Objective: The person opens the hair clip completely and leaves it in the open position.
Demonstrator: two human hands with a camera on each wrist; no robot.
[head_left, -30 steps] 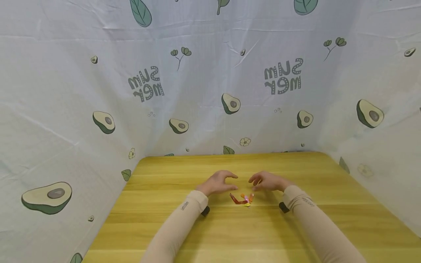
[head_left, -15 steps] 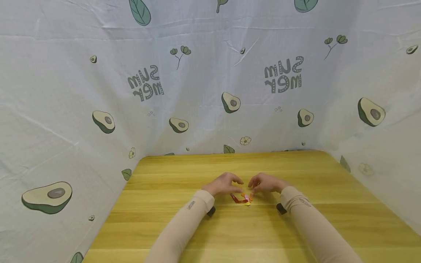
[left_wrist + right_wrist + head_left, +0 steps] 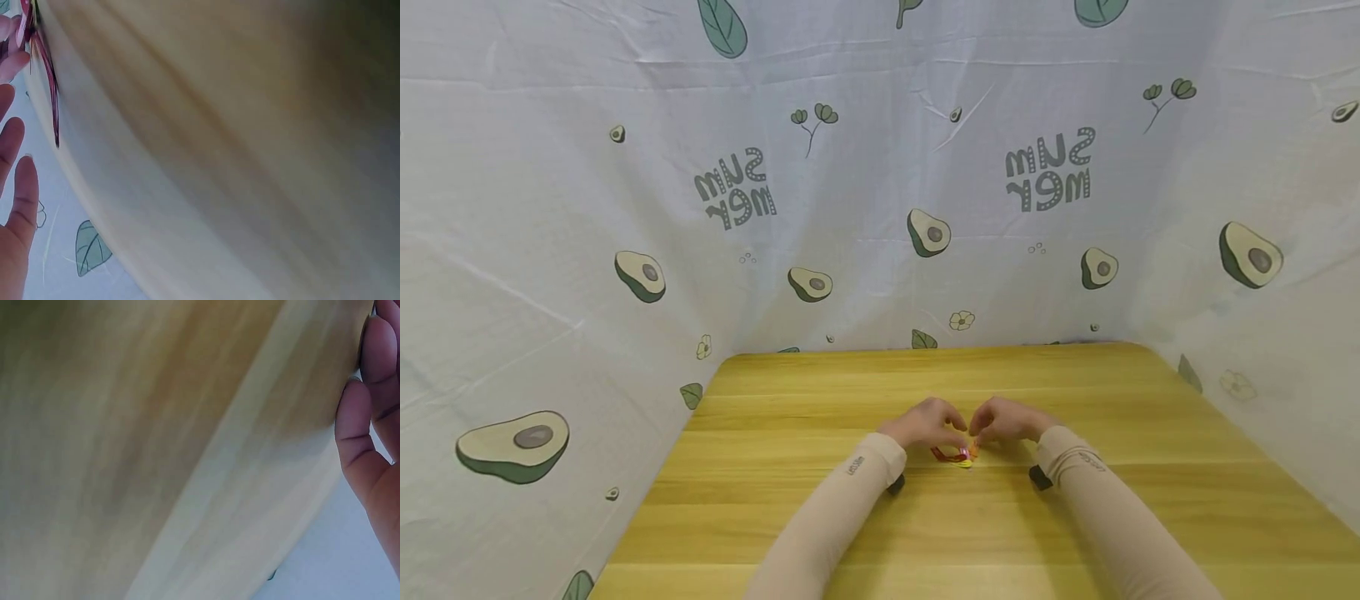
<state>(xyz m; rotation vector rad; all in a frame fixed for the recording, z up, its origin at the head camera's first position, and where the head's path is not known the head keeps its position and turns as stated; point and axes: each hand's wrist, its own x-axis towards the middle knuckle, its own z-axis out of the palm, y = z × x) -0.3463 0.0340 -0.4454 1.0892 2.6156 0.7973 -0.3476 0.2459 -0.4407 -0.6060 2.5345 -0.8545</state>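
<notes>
A small cluster of thin, glossy pieces that look like snap hair clips lies on the wooden table (image 3: 925,517): a red clip (image 3: 942,455), a yellow clip (image 3: 961,464), a pink one and an orange one (image 3: 974,450). My left hand (image 3: 928,422) reaches in from the left, its thumb tip by the pink clip and a gap between thumb and fingers. Opposite it, my right hand (image 3: 1009,419) has bent fingers at the orange clip; whether they pinch it is hidden. A long dark-red clip (image 3: 53,94) shows beside my left fingertips (image 3: 14,65) in the left wrist view.
Behind the table hangs a white cloth (image 3: 850,167) printed with avocados and leaves, which also runs along both sides. A black wrist strap piece (image 3: 1040,477) shows under the right sleeve, and another (image 3: 896,484) under the left.
My left hand has moved right towards the clips, narrowing the space between the hands. The right hand has moved little and its fingertips have come down closer to the orange clip.
</notes>
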